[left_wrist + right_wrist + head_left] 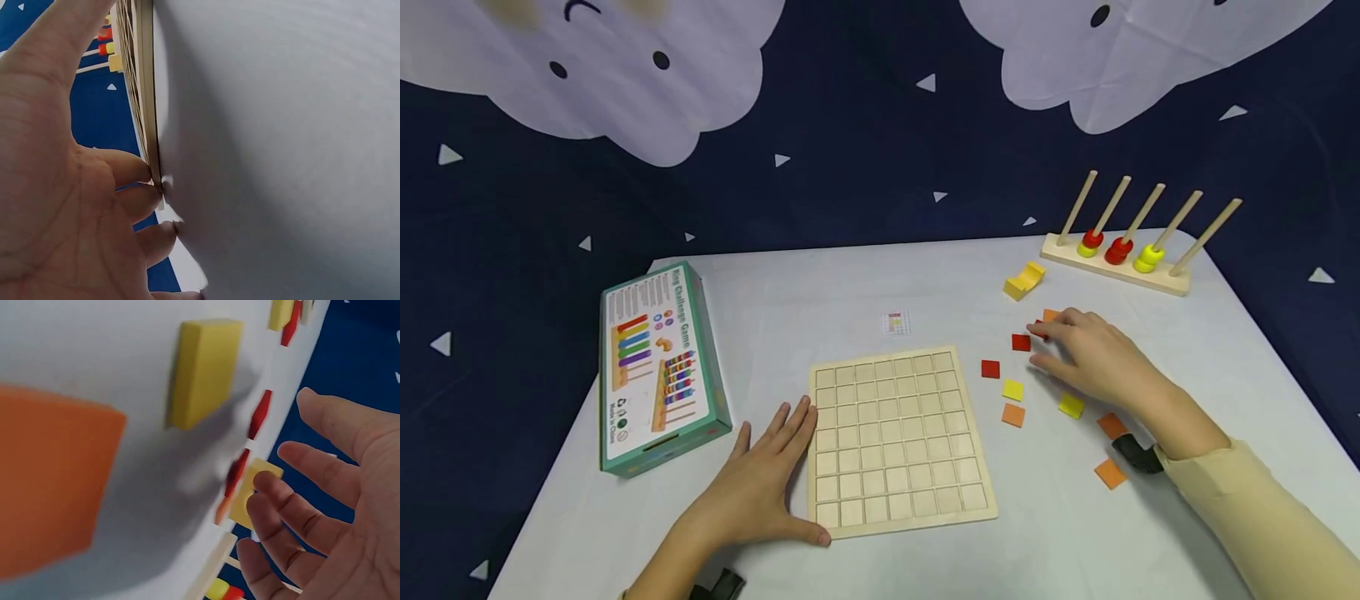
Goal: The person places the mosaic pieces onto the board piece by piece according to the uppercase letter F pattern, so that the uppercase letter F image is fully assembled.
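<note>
A wooden grid board (891,446) with bare square cells lies on the white table. Along its left edge rests my left hand (758,487), fingers spread and straight, thumb by the near corner; the left wrist view shows fingertips against the board's side. My right hand (1097,358) hovers over loose square tiles, its fingers relaxed with nothing between them. One red tile (1040,332) is partly covered by the index finger, beside another red tile (1021,342). Behind the fingers peeks an orange tile (1051,315). A yellow tile (209,372) lies below the palm.
More tiles lie right of the board, among them a red tile (990,369) and an orange tile (1110,473). A yellow curved block (1024,282) sits near a peg stand (1112,268) with red and yellow rings. A small printed card (896,323) and game box (658,367) lie left.
</note>
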The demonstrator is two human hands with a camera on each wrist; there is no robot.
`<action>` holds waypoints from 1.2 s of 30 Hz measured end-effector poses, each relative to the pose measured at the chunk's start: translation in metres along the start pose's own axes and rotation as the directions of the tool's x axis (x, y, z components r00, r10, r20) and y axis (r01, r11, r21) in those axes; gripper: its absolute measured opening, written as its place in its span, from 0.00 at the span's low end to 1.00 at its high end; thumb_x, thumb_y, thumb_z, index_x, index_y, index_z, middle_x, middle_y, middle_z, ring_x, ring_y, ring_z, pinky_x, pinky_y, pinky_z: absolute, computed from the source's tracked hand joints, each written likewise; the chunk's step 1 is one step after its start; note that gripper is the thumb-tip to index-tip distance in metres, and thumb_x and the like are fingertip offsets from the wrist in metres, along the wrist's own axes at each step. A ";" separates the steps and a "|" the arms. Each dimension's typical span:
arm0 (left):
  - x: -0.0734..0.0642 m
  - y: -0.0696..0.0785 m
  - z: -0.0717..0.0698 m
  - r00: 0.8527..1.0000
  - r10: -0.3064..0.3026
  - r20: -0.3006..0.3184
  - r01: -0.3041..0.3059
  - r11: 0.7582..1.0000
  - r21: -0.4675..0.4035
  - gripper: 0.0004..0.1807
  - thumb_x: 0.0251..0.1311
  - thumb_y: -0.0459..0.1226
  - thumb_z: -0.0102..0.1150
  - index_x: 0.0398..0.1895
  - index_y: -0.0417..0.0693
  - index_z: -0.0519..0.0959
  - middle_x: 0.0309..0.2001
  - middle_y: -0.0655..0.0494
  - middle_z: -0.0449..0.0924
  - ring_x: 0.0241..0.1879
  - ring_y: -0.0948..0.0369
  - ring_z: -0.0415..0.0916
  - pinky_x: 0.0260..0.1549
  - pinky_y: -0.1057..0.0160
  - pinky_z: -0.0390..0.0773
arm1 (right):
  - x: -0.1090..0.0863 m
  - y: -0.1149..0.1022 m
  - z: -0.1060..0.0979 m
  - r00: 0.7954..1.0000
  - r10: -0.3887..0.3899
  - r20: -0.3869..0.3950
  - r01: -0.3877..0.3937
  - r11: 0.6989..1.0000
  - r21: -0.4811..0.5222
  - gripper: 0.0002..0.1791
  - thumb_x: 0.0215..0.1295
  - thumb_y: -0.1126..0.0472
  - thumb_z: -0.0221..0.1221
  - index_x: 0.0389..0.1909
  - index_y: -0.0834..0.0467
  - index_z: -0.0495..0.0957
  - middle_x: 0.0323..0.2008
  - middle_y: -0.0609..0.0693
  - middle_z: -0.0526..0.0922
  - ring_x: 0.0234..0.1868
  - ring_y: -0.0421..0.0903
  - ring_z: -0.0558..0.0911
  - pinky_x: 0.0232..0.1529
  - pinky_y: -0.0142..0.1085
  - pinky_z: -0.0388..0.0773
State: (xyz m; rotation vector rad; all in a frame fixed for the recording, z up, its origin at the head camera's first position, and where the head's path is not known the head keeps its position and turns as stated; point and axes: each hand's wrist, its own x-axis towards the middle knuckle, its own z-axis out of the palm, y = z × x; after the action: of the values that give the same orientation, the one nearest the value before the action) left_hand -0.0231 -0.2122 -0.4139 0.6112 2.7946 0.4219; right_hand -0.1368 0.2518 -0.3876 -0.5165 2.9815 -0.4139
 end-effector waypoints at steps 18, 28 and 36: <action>0.012 -0.010 -0.001 1.000 0.022 -0.019 -0.023 0.997 -0.068 0.85 0.29 0.76 0.80 0.88 0.45 0.50 0.89 0.50 0.46 0.87 0.40 0.48 0.71 0.13 0.45 | 0.026 0.007 0.010 1.000 -0.005 -0.007 0.005 0.998 0.062 0.18 0.66 0.60 0.71 0.56 0.61 0.89 0.45 0.57 0.86 0.42 0.52 0.82 0.49 0.54 0.84; 0.014 -0.010 0.002 1.000 0.013 -0.027 -0.015 0.997 -0.075 0.85 0.28 0.75 0.82 0.88 0.46 0.51 0.89 0.52 0.46 0.87 0.41 0.48 0.71 0.13 0.44 | 0.030 0.009 0.011 1.000 -0.008 -0.004 0.009 0.994 0.107 0.17 0.65 0.61 0.73 0.52 0.63 0.90 0.41 0.54 0.86 0.39 0.48 0.82 0.46 0.47 0.81; 0.014 -0.010 0.003 0.999 0.006 -0.041 -0.010 0.996 -0.087 0.86 0.27 0.74 0.83 0.88 0.46 0.50 0.89 0.51 0.47 0.87 0.41 0.48 0.70 0.12 0.42 | 0.034 0.006 0.010 0.999 -0.002 0.039 -0.002 0.993 0.114 0.16 0.65 0.62 0.73 0.51 0.65 0.89 0.36 0.53 0.86 0.36 0.46 0.79 0.42 0.42 0.79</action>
State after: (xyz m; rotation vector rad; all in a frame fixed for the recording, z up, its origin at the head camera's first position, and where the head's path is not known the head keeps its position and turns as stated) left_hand -0.0381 -0.2142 -0.4220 0.6008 2.7952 0.5607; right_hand -0.1697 0.2429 -0.4003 -0.5070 2.8990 -0.5635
